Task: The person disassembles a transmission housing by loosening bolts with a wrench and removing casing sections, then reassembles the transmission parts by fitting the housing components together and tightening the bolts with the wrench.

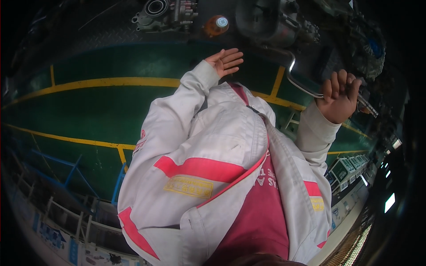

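Green floor with yellow lines behind; right hand [339, 99] fingers grip a bent metal bar [296, 80], left hand [227, 61] spread open

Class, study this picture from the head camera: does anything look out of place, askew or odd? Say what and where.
Nothing is spilled or broken. The odd part is the view: the jacket fills the middle. The right hand grips a bent metal handle; the left hand is open and empty below grey machine parts and an orange cap.
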`<action>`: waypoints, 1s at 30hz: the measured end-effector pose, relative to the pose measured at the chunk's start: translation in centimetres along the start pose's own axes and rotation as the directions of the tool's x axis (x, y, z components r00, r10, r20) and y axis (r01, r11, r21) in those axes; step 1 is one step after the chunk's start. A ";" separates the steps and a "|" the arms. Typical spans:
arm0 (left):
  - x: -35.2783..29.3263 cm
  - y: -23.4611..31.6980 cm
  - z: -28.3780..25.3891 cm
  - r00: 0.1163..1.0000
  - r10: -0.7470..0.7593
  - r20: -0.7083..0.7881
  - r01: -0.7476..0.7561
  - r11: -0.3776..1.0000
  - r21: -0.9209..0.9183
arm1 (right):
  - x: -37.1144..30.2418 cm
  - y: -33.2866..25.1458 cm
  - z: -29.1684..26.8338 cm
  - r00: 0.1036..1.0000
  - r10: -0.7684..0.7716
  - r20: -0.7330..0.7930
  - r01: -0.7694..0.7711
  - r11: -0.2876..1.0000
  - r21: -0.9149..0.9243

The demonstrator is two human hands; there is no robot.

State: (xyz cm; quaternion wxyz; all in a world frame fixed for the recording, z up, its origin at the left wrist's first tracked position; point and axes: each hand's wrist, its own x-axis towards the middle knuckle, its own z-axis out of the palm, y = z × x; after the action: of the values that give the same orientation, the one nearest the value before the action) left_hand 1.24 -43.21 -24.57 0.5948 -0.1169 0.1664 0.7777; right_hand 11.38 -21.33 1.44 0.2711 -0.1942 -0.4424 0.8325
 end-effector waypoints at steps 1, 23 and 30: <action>-0.3 0.0 -1.2 1.000 -0.006 -0.001 0.006 0.995 -0.095 | 0.0 0.1 0.5 1.000 -0.006 -0.008 0.006 1.000 0.000; -9.1 -6.3 -24.0 0.341 0.217 -0.915 0.173 0.942 0.288 | -0.2 -5.2 -3.7 0.905 -0.094 0.415 0.253 0.903 -0.347; -7.7 -4.6 -24.7 0.334 0.129 -0.934 0.128 0.975 0.181 | -0.4 -2.6 4.2 0.456 0.269 0.848 0.537 0.676 -0.504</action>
State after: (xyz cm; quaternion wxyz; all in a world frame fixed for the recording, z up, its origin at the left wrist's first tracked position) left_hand 7.34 -58.76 -44.90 0.3978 -0.4772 0.5645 0.5435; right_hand 10.04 -23.01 5.85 -0.0245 0.2134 -0.8184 0.5330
